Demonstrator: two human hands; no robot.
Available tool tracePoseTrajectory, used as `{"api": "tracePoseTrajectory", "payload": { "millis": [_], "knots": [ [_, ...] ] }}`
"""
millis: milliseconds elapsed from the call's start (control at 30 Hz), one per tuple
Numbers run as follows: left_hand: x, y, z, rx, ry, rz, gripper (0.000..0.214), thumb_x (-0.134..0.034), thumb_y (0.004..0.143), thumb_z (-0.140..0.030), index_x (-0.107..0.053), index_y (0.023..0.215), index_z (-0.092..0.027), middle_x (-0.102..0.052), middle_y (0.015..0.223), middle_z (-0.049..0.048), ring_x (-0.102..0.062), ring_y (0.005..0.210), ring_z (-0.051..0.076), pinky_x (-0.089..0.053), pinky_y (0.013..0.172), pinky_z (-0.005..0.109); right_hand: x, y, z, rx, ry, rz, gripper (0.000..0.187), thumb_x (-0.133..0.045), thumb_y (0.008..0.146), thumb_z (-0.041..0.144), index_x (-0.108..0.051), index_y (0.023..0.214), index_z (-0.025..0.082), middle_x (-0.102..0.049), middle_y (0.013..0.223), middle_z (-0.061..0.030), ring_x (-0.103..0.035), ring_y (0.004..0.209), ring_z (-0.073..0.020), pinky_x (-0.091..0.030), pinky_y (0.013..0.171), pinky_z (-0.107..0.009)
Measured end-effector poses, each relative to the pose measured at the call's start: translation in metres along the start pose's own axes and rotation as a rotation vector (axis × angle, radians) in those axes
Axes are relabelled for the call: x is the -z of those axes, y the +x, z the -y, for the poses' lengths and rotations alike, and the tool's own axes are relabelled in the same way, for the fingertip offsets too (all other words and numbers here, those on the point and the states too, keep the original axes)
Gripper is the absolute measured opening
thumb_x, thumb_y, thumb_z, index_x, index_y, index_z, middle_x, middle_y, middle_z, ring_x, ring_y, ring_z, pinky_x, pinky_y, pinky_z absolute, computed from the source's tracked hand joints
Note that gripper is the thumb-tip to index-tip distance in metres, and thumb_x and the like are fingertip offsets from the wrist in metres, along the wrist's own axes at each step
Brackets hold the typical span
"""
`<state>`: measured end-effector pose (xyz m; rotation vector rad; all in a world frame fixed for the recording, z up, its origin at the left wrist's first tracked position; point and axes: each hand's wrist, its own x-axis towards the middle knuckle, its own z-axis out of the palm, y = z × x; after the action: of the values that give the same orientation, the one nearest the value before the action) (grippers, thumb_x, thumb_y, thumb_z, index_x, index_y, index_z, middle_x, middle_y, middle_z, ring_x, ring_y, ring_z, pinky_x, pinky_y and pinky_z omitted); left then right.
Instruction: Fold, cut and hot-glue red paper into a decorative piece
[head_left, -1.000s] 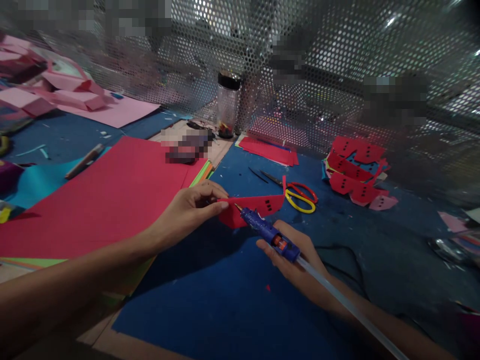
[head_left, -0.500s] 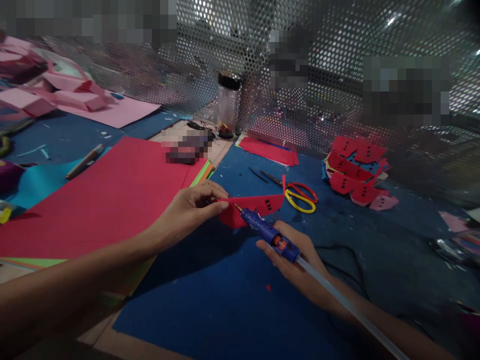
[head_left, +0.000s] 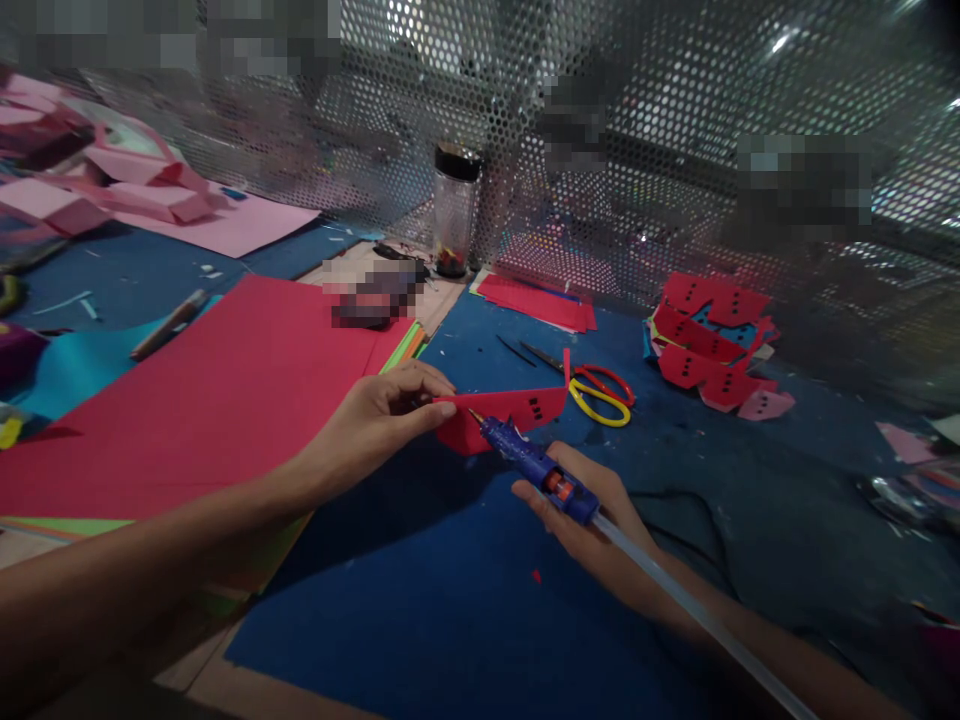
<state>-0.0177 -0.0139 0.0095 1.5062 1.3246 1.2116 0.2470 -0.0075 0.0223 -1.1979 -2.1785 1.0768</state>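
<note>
Between the thumb and fingers of my left hand (head_left: 401,405) is the left end of a folded red paper piece (head_left: 502,412) with small black marks and an upturned flap at its right end. My right hand (head_left: 592,510) is closed around a blue hot glue gun (head_left: 532,460), with a long clear glue stick (head_left: 690,600) poking out of its back. The gun's metal tip is at the red paper near my left thumb; whether it touches I cannot tell. Just beyond the paper lie scissors (head_left: 600,395) with red and yellow handles.
A stack of red sheets (head_left: 225,400) lies at left, a pen (head_left: 169,325) beyond it. Cut red strips (head_left: 536,302) and a lidded jar (head_left: 456,210) stand near the perforated metal screen (head_left: 637,190). Folded red pieces (head_left: 709,340) sit at right, pink paper boxes (head_left: 150,195) far left.
Almost nothing differs. Both hands, the red paper and the glue gun keep nearly the same place; the view has shifted very slightly.
</note>
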Motion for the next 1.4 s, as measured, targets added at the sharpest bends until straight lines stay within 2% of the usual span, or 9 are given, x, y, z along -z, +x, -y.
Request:
{"api": "tracePoseTrajectory", "payload": {
  "millis": [267,433,933,1100,1267,1400],
  "knots": [
    [0.000,0.001,0.000,0.012,-0.036,0.003,0.019,-0.072,0.089,-0.038,-0.073,0.087,-0.020,-0.065,0.099,0.0048,-0.063,0.092,0.019,-0.047,0.081,0.032,0.001,-0.002,0.001,0.004,0.039,-0.009,0.025,-0.063,0.095,0.040,-0.050,0.082,0.023,-0.054,0.073,0.0022,-0.054,0.064,-0.0131,-0.040,0.054,-0.024],
    [0.002,0.002,0.002,0.035,-0.069,0.010,0.018,-0.072,0.089,-0.038,-0.072,0.089,-0.020,-0.064,0.100,0.0031,-0.061,0.091,0.017,-0.046,0.080,0.030,0.001,-0.001,-0.007,-0.012,0.056,-0.024,0.029,-0.063,0.096,0.046,-0.052,0.082,0.023,-0.053,0.071,0.0034,-0.054,0.063,-0.0123,-0.046,0.058,-0.025],
    [0.002,0.003,0.003,0.053,-0.132,-0.024,0.019,-0.074,0.087,-0.037,-0.070,0.086,-0.019,-0.065,0.096,0.0031,-0.061,0.090,0.018,-0.047,0.079,0.028,0.001,-0.001,-0.006,-0.008,0.028,-0.029,0.028,-0.063,0.095,0.046,-0.055,0.084,0.022,-0.055,0.069,0.0033,-0.056,0.062,-0.0124,-0.045,0.056,-0.024],
    [0.006,0.004,0.000,0.058,-0.139,-0.096,0.015,-0.074,0.088,-0.033,-0.070,0.087,-0.018,-0.065,0.092,0.0012,-0.056,0.083,0.013,-0.042,0.074,0.025,0.003,-0.001,-0.018,-0.023,0.114,-0.074,0.031,-0.068,0.093,0.052,-0.057,0.086,0.024,-0.055,0.065,0.0055,-0.056,0.056,-0.0111,-0.045,0.052,-0.022],
    [0.016,0.008,0.003,0.100,-0.190,-0.203,0.017,-0.076,0.087,-0.032,-0.073,0.094,-0.017,-0.069,0.089,0.0027,-0.060,0.083,0.015,-0.044,0.077,0.029,0.009,-0.001,-0.022,-0.117,0.120,-0.095,0.036,-0.064,0.093,0.059,-0.062,0.087,0.024,-0.059,0.062,0.0043,-0.057,0.053,-0.0115,-0.045,0.049,-0.022],
    [0.025,0.015,0.005,0.088,-0.229,-0.306,0.019,-0.079,0.084,-0.032,-0.076,0.096,-0.018,-0.069,0.088,0.0019,-0.061,0.082,0.014,-0.044,0.075,0.027,0.010,0.003,-0.024,-0.207,0.098,-0.183,0.043,-0.065,0.088,0.066,-0.065,0.095,0.023,-0.062,0.062,0.0025,-0.062,0.056,-0.0157,-0.052,0.056,-0.027]
  ]
}}
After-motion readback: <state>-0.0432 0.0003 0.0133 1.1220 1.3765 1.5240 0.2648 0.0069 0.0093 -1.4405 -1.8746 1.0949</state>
